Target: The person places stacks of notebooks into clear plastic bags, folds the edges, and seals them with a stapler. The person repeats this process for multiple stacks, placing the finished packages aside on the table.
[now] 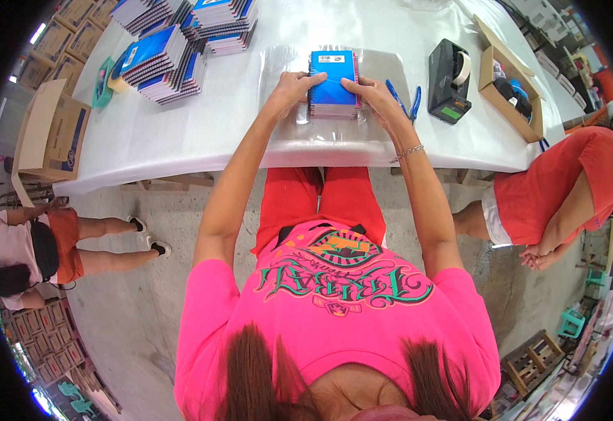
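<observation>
A stack of blue spiral notebooks lies between my hands, near the table's front edge. Under it is a clear plastic sheet, spread on the white table cover. My left hand grips the stack's left side, thumb on the top cover and fingers along the spiral edge. From the right, my right hand holds the opposite side, its thumb also on the cover; its other fingers are partly hidden. Just beyond the right hand lies a blue-handled cutting tool, its handles spread.
Several notebook piles stand at the back left, beside a green basket. A black tape dispenser and an open cardboard box with items sit on the right. People stand left and right of me.
</observation>
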A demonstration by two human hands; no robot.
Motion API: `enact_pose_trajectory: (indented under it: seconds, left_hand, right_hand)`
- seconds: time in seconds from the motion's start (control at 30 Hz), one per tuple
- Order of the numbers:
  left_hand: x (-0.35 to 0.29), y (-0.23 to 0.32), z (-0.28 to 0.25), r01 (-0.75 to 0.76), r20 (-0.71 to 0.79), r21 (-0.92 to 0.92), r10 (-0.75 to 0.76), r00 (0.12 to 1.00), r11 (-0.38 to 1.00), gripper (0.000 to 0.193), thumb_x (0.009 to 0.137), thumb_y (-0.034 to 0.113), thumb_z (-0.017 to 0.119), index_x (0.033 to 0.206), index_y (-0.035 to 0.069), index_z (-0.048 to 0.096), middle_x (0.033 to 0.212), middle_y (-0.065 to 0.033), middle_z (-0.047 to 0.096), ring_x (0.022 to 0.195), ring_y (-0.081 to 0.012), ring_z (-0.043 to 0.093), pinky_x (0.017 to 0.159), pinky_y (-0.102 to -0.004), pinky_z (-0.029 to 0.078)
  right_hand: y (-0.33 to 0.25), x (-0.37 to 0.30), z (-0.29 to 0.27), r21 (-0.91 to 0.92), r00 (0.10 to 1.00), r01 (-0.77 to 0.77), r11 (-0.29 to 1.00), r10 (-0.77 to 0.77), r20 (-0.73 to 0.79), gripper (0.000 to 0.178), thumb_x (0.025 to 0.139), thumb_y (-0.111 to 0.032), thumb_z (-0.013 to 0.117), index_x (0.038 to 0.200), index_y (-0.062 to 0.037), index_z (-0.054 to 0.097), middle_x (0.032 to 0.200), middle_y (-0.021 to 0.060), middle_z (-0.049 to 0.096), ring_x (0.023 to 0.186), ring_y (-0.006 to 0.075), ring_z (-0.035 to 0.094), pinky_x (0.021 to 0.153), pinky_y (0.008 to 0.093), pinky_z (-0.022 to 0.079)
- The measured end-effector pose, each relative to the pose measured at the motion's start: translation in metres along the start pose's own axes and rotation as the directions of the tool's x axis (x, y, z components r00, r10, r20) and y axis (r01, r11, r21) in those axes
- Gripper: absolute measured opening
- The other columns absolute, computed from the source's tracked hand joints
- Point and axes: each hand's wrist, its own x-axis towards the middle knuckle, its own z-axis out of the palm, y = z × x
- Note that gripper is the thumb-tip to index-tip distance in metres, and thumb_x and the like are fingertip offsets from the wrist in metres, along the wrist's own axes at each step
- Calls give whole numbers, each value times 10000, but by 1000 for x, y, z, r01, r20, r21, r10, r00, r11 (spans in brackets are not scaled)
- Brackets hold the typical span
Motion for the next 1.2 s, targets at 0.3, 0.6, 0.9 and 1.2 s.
enact_pose_trajectory:
  seconds: [0.3, 0.6, 0.9, 1.2]
  left_hand:
    - [-14, 6, 4, -26, -52, -19, 25, 998, 999, 745, 816, 473, 714, 1194, -152, 568, 1074, -228, 655, 980, -258, 655, 824, -364, 542]
    - [0, -13, -1, -53, -92, 37, 56, 994, 998, 799, 848, 513, 674, 1282, -134, 498, 1201, -248, 584, 1045, -284, 620, 898, -377, 494]
    - [-59, 14, 97, -649, -70, 397, 726, 684, 649, 198, 830, 170, 689, 968, 28, 695, 868, -158, 646, 779, -298, 634, 711, -405, 493]
    - [-36, 6, 160, -451, 126, 452, 445, 887, 770, 204, 749, 269, 748, 877, 110, 749, 883, -96, 693, 825, -302, 669, 727, -409, 512]
  right_hand:
    - [9, 10, -4, -66, 1000, 5, 998, -4, 14, 550, 886, -365, 672, 1201, 79, 594, 1110, 112, 650, 987, 146, 584, 892, 261, 426]
    - [28, 34, -7, -152, 999, -2, 988, -5, -46, 556, 859, -385, 672, 1074, 126, 633, 988, 152, 658, 946, 214, 581, 861, 324, 435]
    - [18, -23, -57, -865, 735, -129, 484, -539, -411, 428, 836, -366, 690, 1183, -121, 640, 1149, 269, 522, 1060, 441, 532, 943, 470, 415]
    - [38, -53, -84, -844, 796, -42, 535, -492, -352, 306, 714, -235, 788, 919, -22, 708, 831, 200, 642, 895, 361, 602, 807, 431, 488]
